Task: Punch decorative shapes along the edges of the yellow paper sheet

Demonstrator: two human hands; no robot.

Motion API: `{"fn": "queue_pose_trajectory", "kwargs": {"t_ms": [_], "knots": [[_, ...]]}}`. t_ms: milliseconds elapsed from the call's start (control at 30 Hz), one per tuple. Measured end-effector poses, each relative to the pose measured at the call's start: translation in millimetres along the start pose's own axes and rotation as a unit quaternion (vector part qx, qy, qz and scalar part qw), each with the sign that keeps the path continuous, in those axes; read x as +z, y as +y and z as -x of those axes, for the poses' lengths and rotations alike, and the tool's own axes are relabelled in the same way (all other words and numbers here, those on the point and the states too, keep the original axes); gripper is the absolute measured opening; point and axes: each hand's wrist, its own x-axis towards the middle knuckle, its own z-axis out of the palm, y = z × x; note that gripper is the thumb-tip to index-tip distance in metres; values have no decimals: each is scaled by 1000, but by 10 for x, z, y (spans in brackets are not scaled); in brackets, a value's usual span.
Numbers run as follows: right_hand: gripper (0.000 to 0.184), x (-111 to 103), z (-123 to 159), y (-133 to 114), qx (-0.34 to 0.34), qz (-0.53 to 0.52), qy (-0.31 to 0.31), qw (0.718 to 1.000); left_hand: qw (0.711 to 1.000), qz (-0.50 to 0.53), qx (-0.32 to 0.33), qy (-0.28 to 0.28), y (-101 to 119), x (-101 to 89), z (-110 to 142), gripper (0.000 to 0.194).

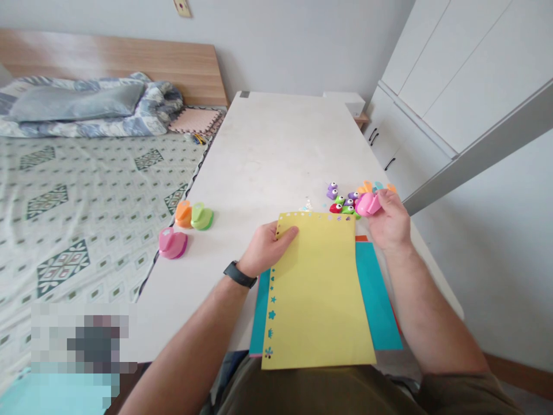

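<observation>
My left hand [273, 245] grips the upper left edge of a yellow sheet of paper [319, 288], thumb on top. Small shapes such as stars, a flower and a crown are punched along the sheet's left and top edges. Between the fingers of my right hand [391, 219] is a pink craft punch [368, 204], just beyond the sheet's upper right corner. Blue paper [380, 305] lies under the yellow sheet, with slivers of red and orange showing. Close to the pink punch sit several small punches with googly eyes [345, 199], in purple, green and red.
At the table's left edge stand an orange punch [184, 214], a green punch [201, 217] and a pink-purple punch [172, 243]. Tiny paper scraps [307, 205] lie beyond the sheet. A bed [99, 190] adjoins the white table [285, 138] on the left; cabinets [449, 75] stand right.
</observation>
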Motion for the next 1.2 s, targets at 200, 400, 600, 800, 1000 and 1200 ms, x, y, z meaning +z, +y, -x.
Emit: {"fn": "queue_pose_trajectory", "kwargs": {"t_ms": [200, 400, 600, 800, 1000, 1200], "knots": [[7, -54, -44, -48, 0, 20, 66, 998, 999, 44, 3, -9, 24, -4, 15, 52], [13, -131, -26, -125, 72, 125, -13, 989, 995, 95, -4, 1, 65, -48, 31, 54], [29, -114, 90, -188, 153, 130, -152, 968, 991, 135, -17, 4, 94, -64, 32, 56], [38, -77, 153, -224, 139, 120, -194, 964, 989, 148, -26, 11, 75, -52, 6, 58], [36, -83, 161, -194, 107, 123, -186, 969, 989, 147, -31, 11, 65, -51, -1, 60], [22, -52, 153, -199, 61, 149, -185, 969, 988, 148, -33, 9, 47, -55, -1, 58]]}}
